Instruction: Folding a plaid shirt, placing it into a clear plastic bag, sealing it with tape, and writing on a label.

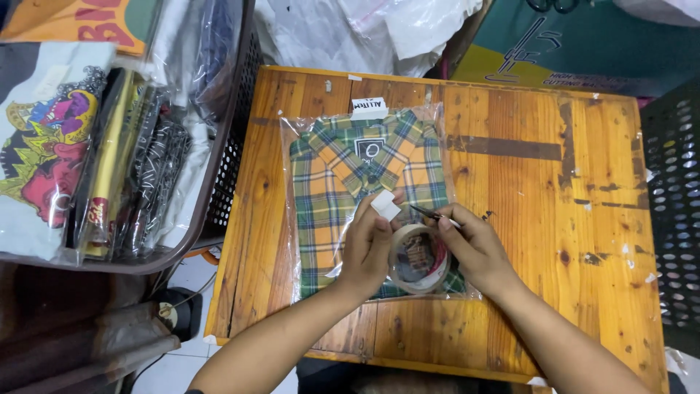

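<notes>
Above bagged plaid shirt (343,197), both hands' fingers (379,230) curled around tape roll (417,257)

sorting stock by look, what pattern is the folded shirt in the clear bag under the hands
A plaid check of green, orange and yellow on the shirt, clearest in the head view.

Just one view here, from a camera worn on the person's head, looking almost straight down over their forearms. It sits close enough that the orange-stained wooden plank bench (510,219) fills most of the frame, its far edge near the top and its near edge just above the bottom. Both hands land a bit below centre, over a folded green-and-orange plaid shirt in a clear plastic bag (343,197). A dark mesh basket of bagged clothes (237,131) cuts in at the left edge, and another dark perforated crate (674,211) at the right. No second view to compare with.
</notes>
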